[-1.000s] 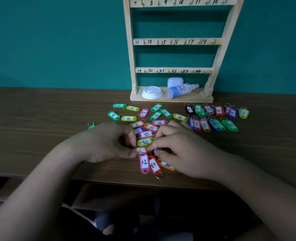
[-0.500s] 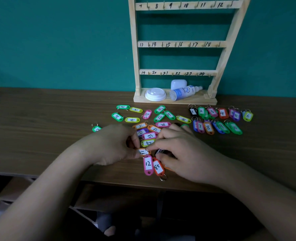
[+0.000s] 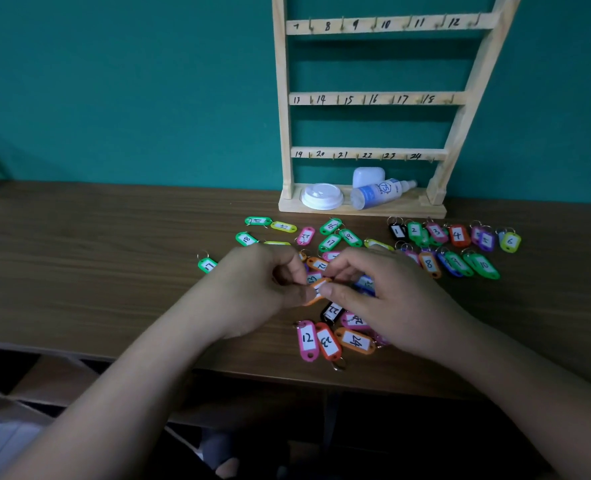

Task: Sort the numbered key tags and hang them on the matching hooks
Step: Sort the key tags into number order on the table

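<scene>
Well, the number on the orange tag (image 3: 318,287) is hiding under fingertips, the top of the wooden rack (image 3: 282,98) is getting cut off by the picture's edge, and many key tags (image 3: 328,242) are lying partly behind the hands on the table (image 3: 114,258) (some numbers are too blurry to read). The left hand (image 3: 252,289) and the right hand (image 3: 387,296) are both pinching that orange tag just above the pile, fingers curling in and knuckles facing up.
</scene>
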A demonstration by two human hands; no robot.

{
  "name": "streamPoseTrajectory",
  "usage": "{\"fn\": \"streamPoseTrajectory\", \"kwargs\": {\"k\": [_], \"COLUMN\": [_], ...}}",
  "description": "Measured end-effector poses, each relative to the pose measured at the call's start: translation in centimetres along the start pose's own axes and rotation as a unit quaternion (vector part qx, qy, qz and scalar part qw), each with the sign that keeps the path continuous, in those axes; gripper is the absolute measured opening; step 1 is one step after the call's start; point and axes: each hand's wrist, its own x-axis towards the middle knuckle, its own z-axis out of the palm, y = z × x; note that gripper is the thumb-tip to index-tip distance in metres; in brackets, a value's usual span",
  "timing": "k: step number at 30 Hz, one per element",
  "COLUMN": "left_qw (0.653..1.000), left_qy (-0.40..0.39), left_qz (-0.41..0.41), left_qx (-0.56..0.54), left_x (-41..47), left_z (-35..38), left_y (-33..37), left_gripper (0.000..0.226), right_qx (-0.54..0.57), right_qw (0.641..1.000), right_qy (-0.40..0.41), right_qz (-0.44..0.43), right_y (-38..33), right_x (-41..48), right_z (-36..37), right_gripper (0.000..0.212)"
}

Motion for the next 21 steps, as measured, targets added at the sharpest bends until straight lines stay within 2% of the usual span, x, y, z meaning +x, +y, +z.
{"fn": "streamPoseTrajectory", "kwargs": {"k": [4,9,13,21], "left_qw": [0.998,0.995,0.997,0.997], "left_qy": [0.039,0.046,0.028,-0.072], "left_qz": [0.033,0.054,0.047,0.023], "left_qx": [-0.033,-0.071,-0.055,0.027], "left_x": [-0.2,-0.4,-0.3,-0.3], "left_z": [1.1,1.9,1.4,0.0], "left_y": [0.5,1.1,0.7,-0.6], "left_gripper": [0.017,0.015,0.011,0.017], "right_qx": [0.035,0.088,0.139,0.111], "right_qw": [0.999,0.995,0.989,0.993], "right_qy": [-0.005,-0.012,-0.019,-0.001], "right_qz": [0.031,0.046,0.051,0.048], "right_y": [-0.1,0.0,0.4,1.7], "right_x": [0.0,0.0,-0.2,-0.5], "right_z": [-0.8,-1.9,-2.5,-3.3], "right_gripper": [0.006,0.006,0.003,0.012]}}
